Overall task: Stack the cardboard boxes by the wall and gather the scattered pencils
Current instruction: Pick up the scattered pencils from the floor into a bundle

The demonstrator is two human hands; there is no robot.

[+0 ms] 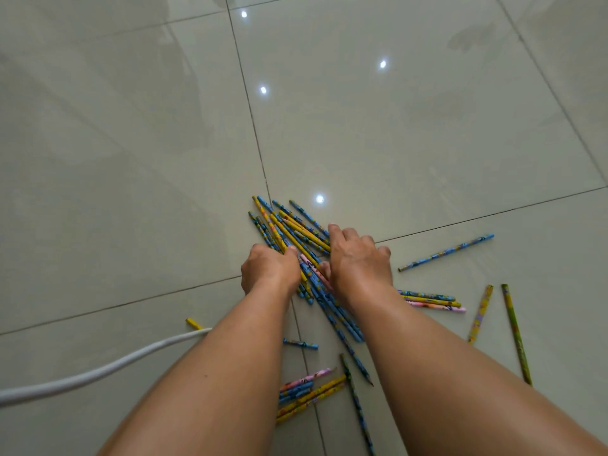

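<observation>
A bundle of blue, yellow and pink pencils (289, 228) lies on the glossy tiled floor (131, 159). My left hand (268, 269) grips the bundle from the left, fingers curled round it. My right hand (357, 258) closes on it from the right, thumb on the pencils. More pencils lie scattered: a blue one (445, 252) to the right, three (431, 301) beside my right forearm, two (513, 330) at far right, several (312, 390) between my forearms. No cardboard boxes are in view.
A white hose or cable (82, 378) runs along the floor from the left edge under my left forearm. A short yellow pencil end (193, 323) lies just above it. Ceiling lights reflect in the tiles.
</observation>
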